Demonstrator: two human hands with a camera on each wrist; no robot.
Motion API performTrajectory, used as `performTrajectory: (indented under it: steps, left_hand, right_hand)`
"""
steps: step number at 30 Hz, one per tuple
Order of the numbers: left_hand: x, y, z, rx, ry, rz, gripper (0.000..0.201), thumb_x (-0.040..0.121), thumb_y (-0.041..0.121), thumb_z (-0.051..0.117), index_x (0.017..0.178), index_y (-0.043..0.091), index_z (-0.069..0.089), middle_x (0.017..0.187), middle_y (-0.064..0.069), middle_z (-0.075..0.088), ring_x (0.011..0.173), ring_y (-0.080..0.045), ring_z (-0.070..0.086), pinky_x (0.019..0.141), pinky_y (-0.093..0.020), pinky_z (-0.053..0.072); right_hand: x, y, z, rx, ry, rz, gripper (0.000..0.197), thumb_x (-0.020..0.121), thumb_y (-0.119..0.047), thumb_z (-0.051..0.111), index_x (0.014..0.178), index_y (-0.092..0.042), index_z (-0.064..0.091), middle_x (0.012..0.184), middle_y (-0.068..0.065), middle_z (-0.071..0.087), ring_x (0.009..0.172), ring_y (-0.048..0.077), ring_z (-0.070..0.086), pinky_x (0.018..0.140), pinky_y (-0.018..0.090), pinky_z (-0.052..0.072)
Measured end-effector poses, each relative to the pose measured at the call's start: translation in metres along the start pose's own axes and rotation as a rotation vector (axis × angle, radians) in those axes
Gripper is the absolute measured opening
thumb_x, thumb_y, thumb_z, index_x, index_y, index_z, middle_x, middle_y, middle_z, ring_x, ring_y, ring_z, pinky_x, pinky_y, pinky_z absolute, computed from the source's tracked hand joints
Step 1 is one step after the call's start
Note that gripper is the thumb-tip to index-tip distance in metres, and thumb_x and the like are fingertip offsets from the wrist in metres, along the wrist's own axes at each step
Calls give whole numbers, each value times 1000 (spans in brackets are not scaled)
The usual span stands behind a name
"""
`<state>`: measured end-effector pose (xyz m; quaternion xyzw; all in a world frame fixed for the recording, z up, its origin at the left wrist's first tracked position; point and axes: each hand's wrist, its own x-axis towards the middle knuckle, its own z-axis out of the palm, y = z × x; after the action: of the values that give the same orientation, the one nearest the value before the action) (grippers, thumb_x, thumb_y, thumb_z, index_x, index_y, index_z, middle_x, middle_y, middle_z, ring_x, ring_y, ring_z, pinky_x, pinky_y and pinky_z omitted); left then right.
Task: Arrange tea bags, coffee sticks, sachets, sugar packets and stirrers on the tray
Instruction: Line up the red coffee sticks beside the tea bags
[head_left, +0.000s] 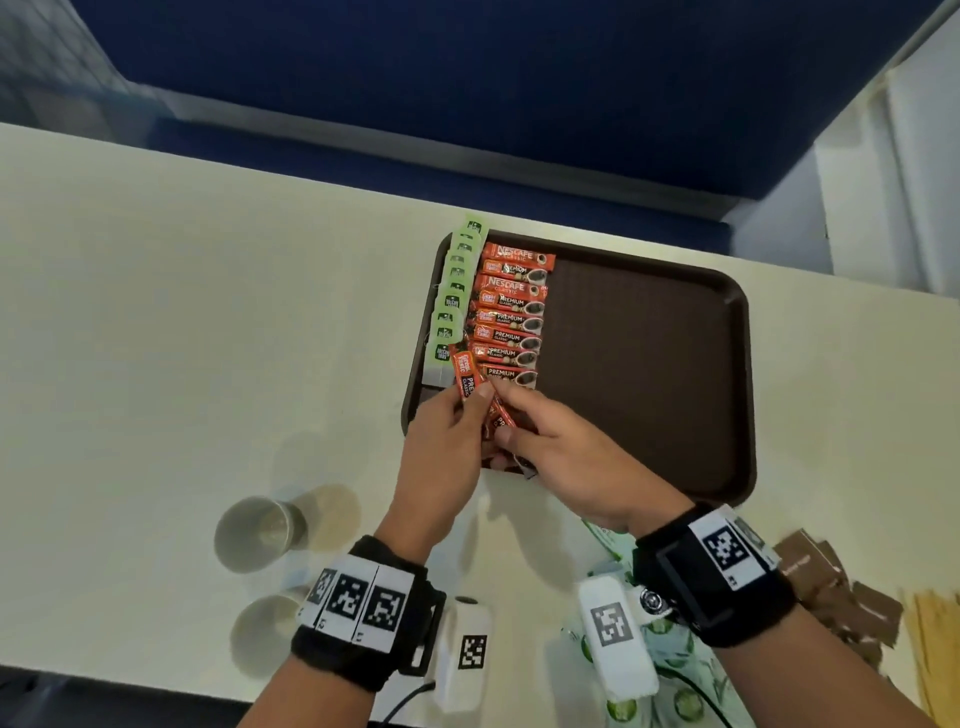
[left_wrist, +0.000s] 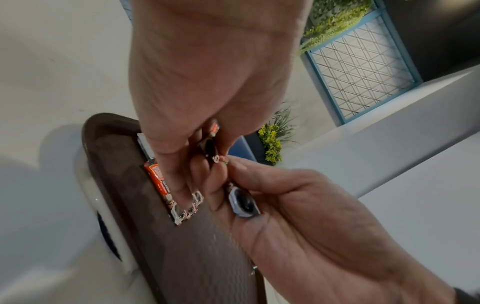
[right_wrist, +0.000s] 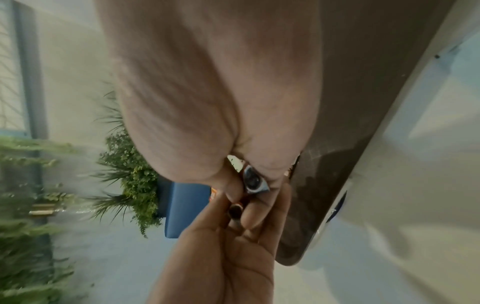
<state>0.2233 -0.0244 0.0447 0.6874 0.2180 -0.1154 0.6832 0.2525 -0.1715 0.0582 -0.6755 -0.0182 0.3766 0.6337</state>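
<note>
A dark brown tray (head_left: 649, 364) holds a column of green tea bags (head_left: 452, 296) along its left edge, with a column of orange coffee sticks (head_left: 511, 317) beside it. Both hands meet over the tray's near left corner. My left hand (head_left: 470, 402) pinches one orange coffee stick (head_left: 464, 373), which points away from me. My right hand (head_left: 511, 418) grips a small bundle of coffee sticks (head_left: 500, 422). In the left wrist view the bundle's printed end (left_wrist: 244, 203) pokes out of the right palm. The right wrist view shows the bundle's end (right_wrist: 253, 181) between the curled fingers.
Two metal cups (head_left: 260, 530) (head_left: 265, 629) stand at the near left of the cream table. Green-printed sachets (head_left: 670, 670) lie under my right wrist. Brown sugar packets (head_left: 831, 587) and wooden stirrers (head_left: 930, 649) lie at the near right. The tray's right half is bare.
</note>
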Motion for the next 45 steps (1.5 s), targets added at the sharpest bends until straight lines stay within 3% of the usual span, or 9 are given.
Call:
performTrajectory:
  steps: [7, 15, 20, 24, 27, 29, 34, 40, 45]
  left_hand:
    - [-3, -1, 2, -132, 100, -4, 23, 112, 24, 56, 115, 16, 78, 102, -5, 83, 96, -29, 81, 92, -58, 64]
    - [3, -3, -2, -344, 235, 21, 27, 115, 28, 50, 131, 18, 69, 114, -1, 81, 108, -20, 79, 93, -46, 63]
    - [15, -10, -9, -192, 237, -48, 29, 116, 32, 43, 121, 13, 64, 69, 13, 57, 60, -4, 52, 63, -26, 45]
    - [10, -7, 1, -79, 93, -33, 34, 114, 45, 45, 123, 19, 65, 71, 19, 62, 63, -1, 56, 58, -13, 43]
    - [7, -5, 6, 31, 65, 50, 36, 107, 53, 56, 135, 33, 66, 110, 14, 76, 99, -2, 71, 85, -21, 56]
    - [8, -4, 6, 85, 111, 74, 33, 106, 45, 62, 136, 32, 66, 118, 14, 76, 109, -1, 70, 91, -23, 56]
    - [13, -8, 2, 150, 183, 50, 31, 106, 40, 65, 135, 29, 67, 116, 14, 76, 106, 0, 70, 82, -17, 51]
    - [20, -13, -7, 36, 333, 4, 21, 105, 43, 66, 116, 26, 72, 103, 6, 80, 95, -12, 78, 84, -41, 65]
    - [23, -8, -10, 37, 338, 0, 19, 105, 39, 67, 117, 26, 74, 102, 9, 81, 93, -9, 78, 85, -39, 66]
  right_hand:
    - [-3, 6, -8, 198, 296, 28, 24, 98, -3, 74, 120, -2, 67, 113, 17, 79, 103, 36, 79, 87, 41, 67]
    - [-8, 10, -18, 72, 313, 20, 19, 101, -8, 71, 117, -13, 80, 109, 9, 81, 100, 25, 80, 92, 32, 64]
    - [-9, 12, -25, 205, 372, 16, 22, 103, -2, 66, 119, -11, 78, 116, 7, 80, 109, 25, 78, 95, 33, 63]
    - [-6, 16, -24, 97, 487, -35, 16, 95, -12, 79, 110, -15, 76, 110, -2, 82, 107, 9, 75, 87, 25, 57]
    - [-4, 17, -24, 168, 501, -48, 19, 93, -12, 80, 111, -12, 74, 106, 1, 82, 104, 11, 77, 81, 18, 57]
    - [-5, 16, -25, 180, 485, -57, 18, 95, -12, 78, 113, -12, 76, 107, 2, 82, 105, 12, 77, 83, 19, 58]
    - [-6, 20, -31, 78, 452, -44, 18, 100, -8, 72, 109, -20, 82, 106, -1, 82, 103, 17, 77, 88, 30, 63]
    - [4, 39, -34, -233, 519, -7, 14, 95, -15, 80, 95, -28, 78, 91, -9, 80, 91, 4, 74, 79, 20, 54]
    - [13, 50, -25, -370, 554, -43, 13, 94, -14, 81, 97, -26, 76, 94, -11, 75, 89, -1, 68, 75, 12, 53]
